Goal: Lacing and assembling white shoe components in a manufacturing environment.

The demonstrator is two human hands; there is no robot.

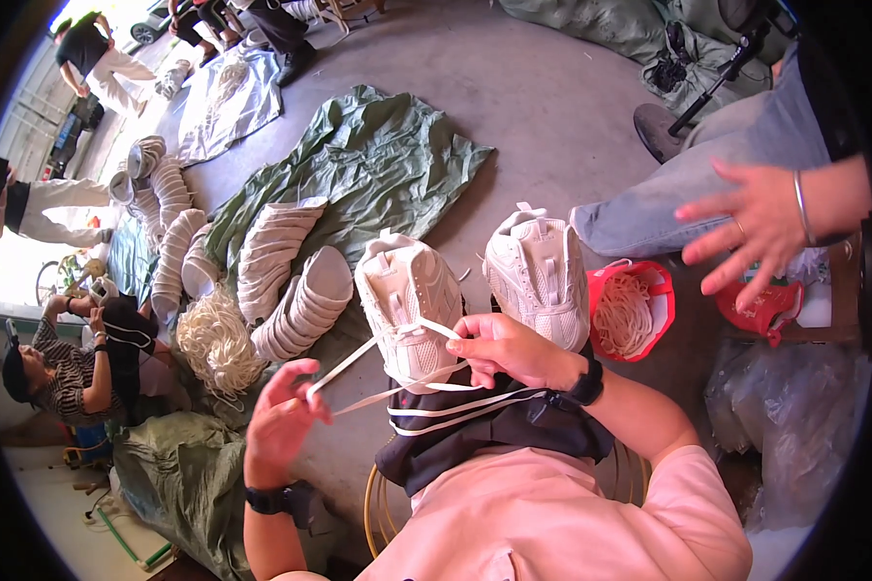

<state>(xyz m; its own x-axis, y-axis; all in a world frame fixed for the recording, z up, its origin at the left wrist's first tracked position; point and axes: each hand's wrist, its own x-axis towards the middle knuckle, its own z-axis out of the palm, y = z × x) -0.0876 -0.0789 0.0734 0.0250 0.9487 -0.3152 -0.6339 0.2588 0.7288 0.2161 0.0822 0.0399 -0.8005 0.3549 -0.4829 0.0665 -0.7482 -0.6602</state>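
1. Nearby, a stringy lace heap [218,339] beside curved, nested stacks [273,254].
2. Left hand [286,416]: fingers bent, pinching flat lace [344,368].
3. White mesh shoe [386,281], between the hands.
4. Right hand [515,351]: fingers curled, pinching the lace.
5. Second shoe [538,276], partly behind it.
6. Red bag [606,344] holding pale laces [625,315].

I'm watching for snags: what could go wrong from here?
The left hand holds the lace taut from the left shoe; a hard pull might shift that shoe. The right shoe sits close to the right hand and could get knocked. Strands across the lap might tangle.
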